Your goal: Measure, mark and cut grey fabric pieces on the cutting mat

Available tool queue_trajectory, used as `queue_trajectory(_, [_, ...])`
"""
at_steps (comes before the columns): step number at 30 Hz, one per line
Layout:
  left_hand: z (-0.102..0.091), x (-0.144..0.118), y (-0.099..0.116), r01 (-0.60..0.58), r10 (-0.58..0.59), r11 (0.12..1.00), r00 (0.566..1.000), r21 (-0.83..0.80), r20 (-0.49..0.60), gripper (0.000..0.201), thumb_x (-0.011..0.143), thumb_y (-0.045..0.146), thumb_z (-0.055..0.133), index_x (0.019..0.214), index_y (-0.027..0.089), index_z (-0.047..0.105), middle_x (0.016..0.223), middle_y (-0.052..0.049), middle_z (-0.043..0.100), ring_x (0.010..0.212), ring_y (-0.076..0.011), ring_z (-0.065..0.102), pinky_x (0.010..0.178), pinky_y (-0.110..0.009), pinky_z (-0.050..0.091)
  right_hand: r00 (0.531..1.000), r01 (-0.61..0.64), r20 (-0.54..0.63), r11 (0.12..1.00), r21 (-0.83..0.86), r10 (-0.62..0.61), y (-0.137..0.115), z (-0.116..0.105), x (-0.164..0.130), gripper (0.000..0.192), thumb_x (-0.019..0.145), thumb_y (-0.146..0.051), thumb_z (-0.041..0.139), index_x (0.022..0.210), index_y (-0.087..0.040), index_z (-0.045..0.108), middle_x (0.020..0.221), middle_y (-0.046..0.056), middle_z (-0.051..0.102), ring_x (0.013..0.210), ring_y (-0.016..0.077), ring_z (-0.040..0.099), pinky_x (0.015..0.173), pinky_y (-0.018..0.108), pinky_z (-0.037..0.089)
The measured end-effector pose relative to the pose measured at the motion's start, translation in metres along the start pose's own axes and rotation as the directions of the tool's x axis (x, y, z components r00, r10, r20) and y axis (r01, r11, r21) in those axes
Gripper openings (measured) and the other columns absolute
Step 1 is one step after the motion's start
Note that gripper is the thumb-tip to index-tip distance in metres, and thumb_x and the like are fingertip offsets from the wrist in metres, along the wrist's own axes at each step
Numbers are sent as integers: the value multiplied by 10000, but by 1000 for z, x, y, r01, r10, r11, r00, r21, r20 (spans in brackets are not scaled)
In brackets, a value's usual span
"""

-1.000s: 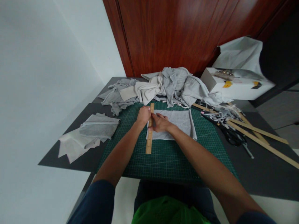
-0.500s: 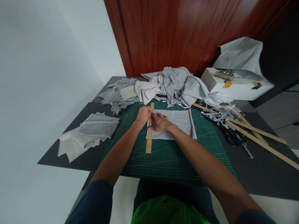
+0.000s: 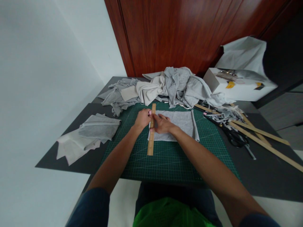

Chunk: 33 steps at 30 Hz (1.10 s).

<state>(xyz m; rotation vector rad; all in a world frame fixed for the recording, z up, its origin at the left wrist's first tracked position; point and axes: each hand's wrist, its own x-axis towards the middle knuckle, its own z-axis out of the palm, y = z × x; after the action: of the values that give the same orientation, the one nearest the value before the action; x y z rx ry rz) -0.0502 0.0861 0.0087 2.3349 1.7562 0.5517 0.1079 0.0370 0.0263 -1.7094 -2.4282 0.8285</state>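
A dark table [image 3: 272,181] is set by a white wall [image 3: 47,78] on the L & a red-brown wood panel [image 3: 177,34] at the far side. Much of its middle is covered by a green mat [image 3: 165,164] w/ a thin grid. On the mat a grey cloth [image 3: 183,123] is laid flat, its R edge a bit rolled. A wood ruler [image 3: 150,146] is set over the cloth's L end, running near to far. The ruler is pressed by the R hand [image 3: 163,125], w/ thumb & fingers part spread. The L hand [image 3: 142,118] is curled just L of the ruler's far half, & a small pink thing [image 3: 150,112] is pinched in it.

A messy cloth heap [image 3: 182,82] is piled at the far side, & folded pcs [image 3: 101,126] are stacked on the L. Wood strips [image 3: 272,154], black scissors [image 3: 236,140] & stringy scraps [image 3: 229,113] are jumbled on the R, w/ a white box [image 3: 243,90] farther back.

What the pink thing is can't be told, b/c it's mostly hidden by fingers. Some of the cloth's L end is covered by ruler & R hand. The scissors' blades are hard to make out. One strip is cut off at the R edge.
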Motion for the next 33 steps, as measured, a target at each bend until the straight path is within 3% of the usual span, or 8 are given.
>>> queue_trajectory(10, [6,2,3,47,-47,999,999,-24,-17,240,896,102,597,1055,186,754,1042,-94,761,989,-214,709,901,-279,520,1000,6,-14,1000,3,-6,2,4,2,1037,875,-438,785,1693,-196,196,1726,180,362,1657,347,155,1294,562,159])
queue_trajectory(14, [5,2,5,32,-32,999,999,-5,-40,234,964,152,546,1034,176,768,1034,-105,758,980,-216,707,927,-288,517,1000,2,-15,1000,13,-1,1,3,0,1035,872,-429,787,1693,-212,195,1716,181,378,1657,344,157,1291,563,159])
queue_trajectory(25, [-3,-3,10,39,-44,994,998,105,46,269,1008,167,534,1040,167,801,1114,-152,783,1068,-260,737,976,-301,520,1000,-2,-3,1000,13,2,-2,2,-1,1044,872,-412,782,1697,-181,185,1721,188,372,1663,342,131,1305,555,141])
queue_trajectory(33, [-1,14,13,32,-37,990,999,137,30,319,1046,151,468,1080,127,785,1123,-171,768,1070,-243,736,984,-295,526,1000,0,2,1000,19,0,1,4,1,1055,879,-426,778,1699,-191,158,1733,183,348,1664,350,118,1303,565,129])
